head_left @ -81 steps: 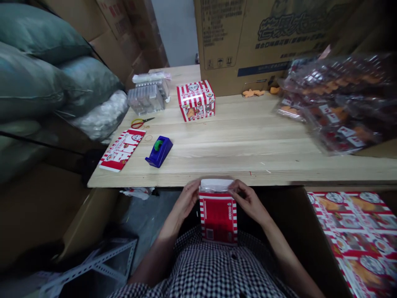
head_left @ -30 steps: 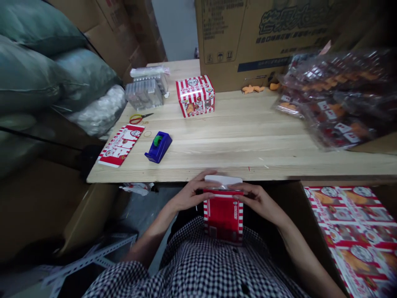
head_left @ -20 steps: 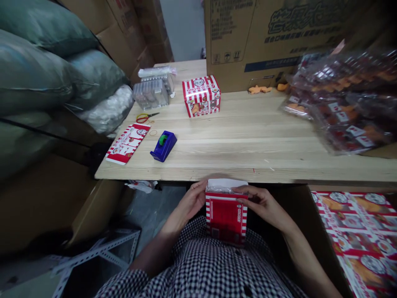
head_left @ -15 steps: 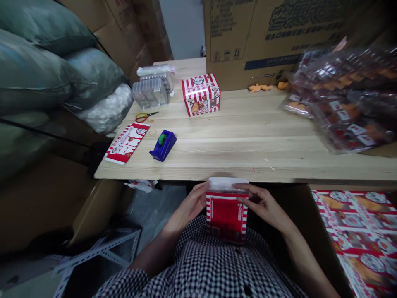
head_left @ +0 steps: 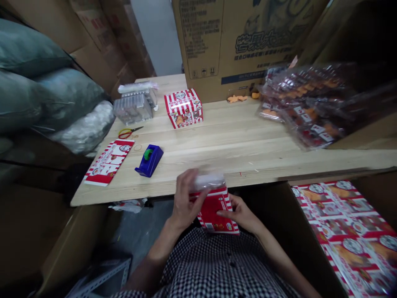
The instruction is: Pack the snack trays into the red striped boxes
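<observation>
A red-and-white striped box (head_left: 215, 211) is tilted in front of my checked shirt, below the table's front edge. My right hand (head_left: 243, 214) grips its right side, with the thumb on the red face. At the box's upper left, my left hand (head_left: 184, 203) closes round the edge, thumb across the front. A white flap (head_left: 209, 181) stands up at the box's top, blurred by motion, with something clear and shiny just under it. What is inside the box stays hidden.
A blue tape dispenser (head_left: 150, 160), scissors (head_left: 130, 132), a flat striped carton (head_left: 109, 162) and an upright striped box (head_left: 183, 108) are on the table (head_left: 217, 145). Bagged toys (head_left: 304, 107) pile up at right. Printed cartons (head_left: 350, 231) fill a cardboard box at lower right.
My left hand has moved up and over the box's top left edge. The box has tilted, and my right hand sits lower on its side. The head view has shifted.
</observation>
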A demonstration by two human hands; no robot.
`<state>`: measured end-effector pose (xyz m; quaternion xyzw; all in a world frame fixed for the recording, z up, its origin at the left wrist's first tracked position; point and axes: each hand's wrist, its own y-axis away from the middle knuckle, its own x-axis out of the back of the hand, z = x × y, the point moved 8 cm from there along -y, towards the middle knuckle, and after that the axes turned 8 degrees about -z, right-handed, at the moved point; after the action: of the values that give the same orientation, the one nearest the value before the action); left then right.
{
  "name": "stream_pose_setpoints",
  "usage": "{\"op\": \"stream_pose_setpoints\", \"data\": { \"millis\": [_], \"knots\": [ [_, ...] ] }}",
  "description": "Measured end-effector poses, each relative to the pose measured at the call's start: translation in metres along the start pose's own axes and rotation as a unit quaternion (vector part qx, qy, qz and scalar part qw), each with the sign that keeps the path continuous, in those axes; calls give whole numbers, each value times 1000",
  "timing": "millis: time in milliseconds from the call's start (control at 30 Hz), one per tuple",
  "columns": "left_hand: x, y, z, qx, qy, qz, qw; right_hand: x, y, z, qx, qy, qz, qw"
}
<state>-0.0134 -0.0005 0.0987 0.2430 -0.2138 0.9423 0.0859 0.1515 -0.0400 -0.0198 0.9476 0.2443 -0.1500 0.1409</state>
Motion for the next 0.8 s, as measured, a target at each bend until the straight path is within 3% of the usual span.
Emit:
{"op": "stream_pose_setpoints", "data": {
  "millis": [100,267,533,800],
  "knots": [
    [-19,-3,21,-86,-80,-141,983,-9,5,5,3,-19,-16,1000],
    [-35,-2,11,-30,-28,-239,970,-14,13,14,-13,-42,-9,999],
    [-43,2,9,2,26,-318,948,-17,22,22,-17,-39,-3,999],
    [-65,-3,14,-29,56,-342,938,-9,26,29,-21,-70,53,996]
  ]
}}
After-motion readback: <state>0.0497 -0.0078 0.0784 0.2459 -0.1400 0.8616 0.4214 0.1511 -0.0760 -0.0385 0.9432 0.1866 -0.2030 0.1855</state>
